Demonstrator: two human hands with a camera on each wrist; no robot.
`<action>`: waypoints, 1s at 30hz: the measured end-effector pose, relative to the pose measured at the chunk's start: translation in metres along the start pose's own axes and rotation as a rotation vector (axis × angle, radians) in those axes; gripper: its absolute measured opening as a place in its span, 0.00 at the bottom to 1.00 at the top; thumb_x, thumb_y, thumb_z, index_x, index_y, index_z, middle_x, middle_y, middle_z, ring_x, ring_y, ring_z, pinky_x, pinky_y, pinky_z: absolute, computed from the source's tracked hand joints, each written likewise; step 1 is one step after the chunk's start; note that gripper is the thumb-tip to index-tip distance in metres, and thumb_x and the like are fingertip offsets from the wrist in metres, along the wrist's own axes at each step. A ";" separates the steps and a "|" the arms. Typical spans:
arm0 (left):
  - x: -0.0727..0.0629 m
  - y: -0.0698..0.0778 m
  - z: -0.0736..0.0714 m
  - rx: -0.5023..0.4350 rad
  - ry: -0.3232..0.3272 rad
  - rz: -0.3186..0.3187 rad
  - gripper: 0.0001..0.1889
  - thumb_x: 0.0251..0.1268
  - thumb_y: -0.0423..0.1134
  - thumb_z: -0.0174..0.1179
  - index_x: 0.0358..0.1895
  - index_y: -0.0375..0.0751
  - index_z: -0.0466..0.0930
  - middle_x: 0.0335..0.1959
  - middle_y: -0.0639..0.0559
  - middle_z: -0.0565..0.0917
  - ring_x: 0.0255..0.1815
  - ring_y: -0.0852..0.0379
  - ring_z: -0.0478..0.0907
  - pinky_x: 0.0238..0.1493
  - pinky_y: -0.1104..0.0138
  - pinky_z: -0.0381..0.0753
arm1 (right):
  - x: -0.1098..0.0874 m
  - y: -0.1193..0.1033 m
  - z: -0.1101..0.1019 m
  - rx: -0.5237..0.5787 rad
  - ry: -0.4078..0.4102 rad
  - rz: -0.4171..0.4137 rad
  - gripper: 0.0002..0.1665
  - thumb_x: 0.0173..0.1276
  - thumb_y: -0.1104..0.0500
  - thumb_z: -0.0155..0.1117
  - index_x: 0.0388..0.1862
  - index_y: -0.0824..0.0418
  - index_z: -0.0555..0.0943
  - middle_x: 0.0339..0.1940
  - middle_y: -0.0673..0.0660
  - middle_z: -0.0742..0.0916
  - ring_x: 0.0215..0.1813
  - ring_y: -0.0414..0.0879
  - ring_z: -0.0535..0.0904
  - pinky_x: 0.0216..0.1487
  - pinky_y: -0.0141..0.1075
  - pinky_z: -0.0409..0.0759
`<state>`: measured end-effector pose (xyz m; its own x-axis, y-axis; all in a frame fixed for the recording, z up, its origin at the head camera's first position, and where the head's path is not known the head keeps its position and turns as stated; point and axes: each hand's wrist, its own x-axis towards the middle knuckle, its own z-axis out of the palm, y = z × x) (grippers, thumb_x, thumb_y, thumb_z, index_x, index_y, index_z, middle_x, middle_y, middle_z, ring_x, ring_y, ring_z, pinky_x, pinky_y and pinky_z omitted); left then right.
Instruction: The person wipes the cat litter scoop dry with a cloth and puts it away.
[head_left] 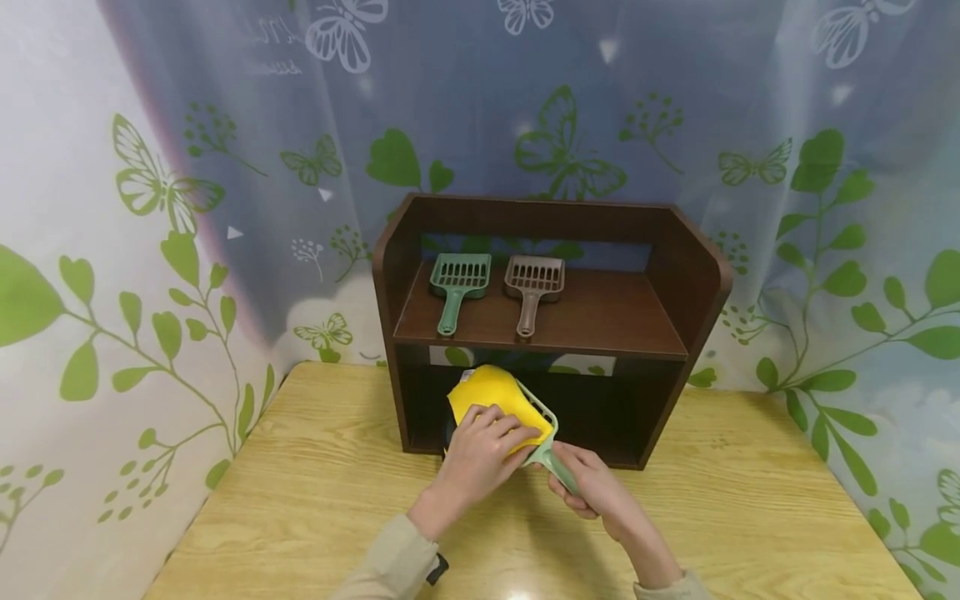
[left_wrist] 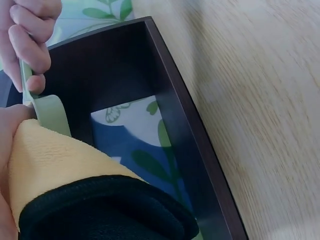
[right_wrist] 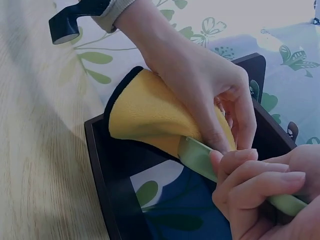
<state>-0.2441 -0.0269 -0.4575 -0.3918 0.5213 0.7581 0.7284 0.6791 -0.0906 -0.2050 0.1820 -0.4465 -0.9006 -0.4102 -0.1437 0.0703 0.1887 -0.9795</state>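
My right hand (head_left: 587, 483) grips the handle of a light green litter scoop (head_left: 546, 451), its slotted head tilted up in front of the shelf's lower compartment. Over the scoop's head lies a yellow cloth (head_left: 487, 390) with a dark edge and dark underside, and my left hand (head_left: 487, 450) holds it there, fingers bent over the cloth. In the right wrist view the left thumb presses the cloth (right_wrist: 155, 107) by the scoop's rim (right_wrist: 197, 159). Two more litter scoops, one darker green (head_left: 460, 279) and one brown (head_left: 534, 282), lie side by side on the upper shelf.
A dark brown two-tier wooden shelf (head_left: 600, 312) stands at the back of the light wood table (head_left: 315, 475). Its side panels rise on both sides of the upper tier. Behind it hangs a curtain (head_left: 465, 100) with butterflies and leaves.
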 end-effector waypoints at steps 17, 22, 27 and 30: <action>0.019 -0.013 0.001 0.172 0.097 -0.195 0.11 0.52 0.47 0.79 0.37 0.52 0.90 0.31 0.57 0.84 0.31 0.58 0.82 0.43 0.60 0.75 | 0.000 -0.003 0.006 0.017 0.003 0.000 0.32 0.84 0.41 0.40 0.51 0.68 0.78 0.21 0.49 0.75 0.13 0.35 0.58 0.14 0.27 0.58; 0.022 -0.015 0.001 0.153 0.113 -0.220 0.10 0.53 0.46 0.79 0.37 0.51 0.90 0.32 0.57 0.83 0.31 0.58 0.82 0.46 0.56 0.73 | -0.003 -0.005 0.004 0.015 0.016 0.004 0.31 0.85 0.42 0.40 0.50 0.68 0.78 0.20 0.49 0.75 0.13 0.35 0.58 0.13 0.27 0.58; 0.024 -0.006 0.003 0.063 0.090 -0.210 0.11 0.53 0.46 0.79 0.38 0.50 0.91 0.31 0.57 0.83 0.31 0.59 0.81 0.47 0.54 0.72 | -0.005 -0.006 0.003 0.022 0.005 -0.007 0.31 0.85 0.43 0.39 0.52 0.69 0.77 0.22 0.49 0.76 0.13 0.35 0.59 0.13 0.27 0.58; 0.026 0.003 0.003 -0.036 0.030 -0.170 0.10 0.56 0.47 0.77 0.39 0.51 0.92 0.31 0.59 0.83 0.33 0.61 0.80 0.47 0.56 0.70 | -0.006 -0.005 0.000 0.024 0.007 -0.016 0.31 0.85 0.43 0.39 0.52 0.69 0.77 0.22 0.49 0.77 0.13 0.34 0.59 0.13 0.27 0.58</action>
<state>-0.2541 -0.0102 -0.4399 -0.4944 0.3849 0.7794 0.6733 0.7367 0.0633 -0.2001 0.1829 -0.4408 -0.9046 -0.4070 -0.1266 0.0657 0.1604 -0.9849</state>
